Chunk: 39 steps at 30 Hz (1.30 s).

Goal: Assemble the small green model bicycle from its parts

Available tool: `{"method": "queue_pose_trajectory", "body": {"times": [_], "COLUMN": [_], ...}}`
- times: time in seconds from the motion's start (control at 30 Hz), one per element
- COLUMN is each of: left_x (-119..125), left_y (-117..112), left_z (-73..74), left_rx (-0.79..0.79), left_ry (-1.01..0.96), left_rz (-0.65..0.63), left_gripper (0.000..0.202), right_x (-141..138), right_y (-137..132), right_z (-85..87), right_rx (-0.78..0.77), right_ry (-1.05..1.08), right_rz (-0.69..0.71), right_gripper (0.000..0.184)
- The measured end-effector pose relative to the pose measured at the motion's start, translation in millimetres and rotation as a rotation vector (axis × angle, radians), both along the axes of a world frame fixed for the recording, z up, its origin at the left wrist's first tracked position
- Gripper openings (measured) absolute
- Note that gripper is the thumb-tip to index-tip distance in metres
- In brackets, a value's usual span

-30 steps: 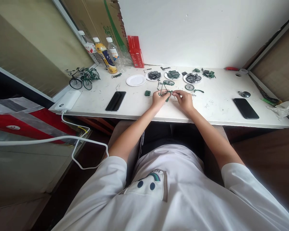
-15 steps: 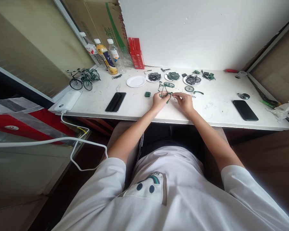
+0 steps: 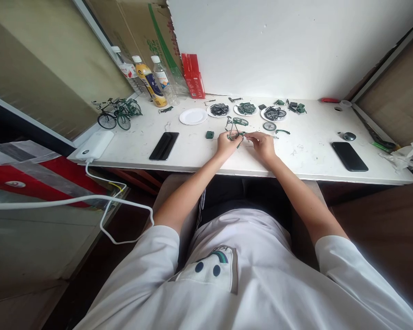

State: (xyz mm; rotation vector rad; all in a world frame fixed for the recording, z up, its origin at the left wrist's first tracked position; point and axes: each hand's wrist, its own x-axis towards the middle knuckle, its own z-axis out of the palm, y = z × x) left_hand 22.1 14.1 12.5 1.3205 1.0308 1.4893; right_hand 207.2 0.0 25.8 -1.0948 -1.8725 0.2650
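Observation:
My left hand (image 3: 226, 144) is closed around a small green model bicycle frame (image 3: 233, 128), held just above the white table. Close against its right end, my right hand (image 3: 263, 145) pinches with thumb and forefinger; whatever is between those fingertips is too small to make out. Behind the frame lies a green model wheel part (image 3: 240, 121). A loose spoked wheel (image 3: 269, 126) and a thin curved green piece (image 3: 282, 132) rest beyond my right hand. Left of my left hand sits a small green block (image 3: 209, 134).
White plates with dark wheels (image 3: 275, 113), green parts (image 3: 246, 108) and black parts (image 3: 219, 109) line the back, beside a bare plate (image 3: 193, 116). Finished-looking model bicycles (image 3: 113, 114) stand left, near bottles (image 3: 150, 85). Phones lie left (image 3: 164, 146) and right (image 3: 349, 156).
The whole view has shifted very slightly. Both hands keep nearly the same pose at the bicycle frame.

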Motion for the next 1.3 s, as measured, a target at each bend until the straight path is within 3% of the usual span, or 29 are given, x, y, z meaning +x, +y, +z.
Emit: {"method": "queue_pose_trajectory", "body": {"times": [0.57,1.3], "left_x": [-0.6,-0.1], "left_y": [5.7,8.6], "left_z": [-8.0,-11.8], "left_rx": [0.031,0.056], "left_ry": [0.054,0.038], "left_rz": [0.012,0.018], "left_gripper": [0.024,0.024], "right_x": [-2.0,-4.6], "right_y": [-0.8,-5.6], "right_z": [-3.5,-0.9], "right_rx": [0.049,0.002], "right_ry": [-0.176,-0.146], "right_rz": [-0.016,-0.011], "right_gripper": [0.038,0.030]}}
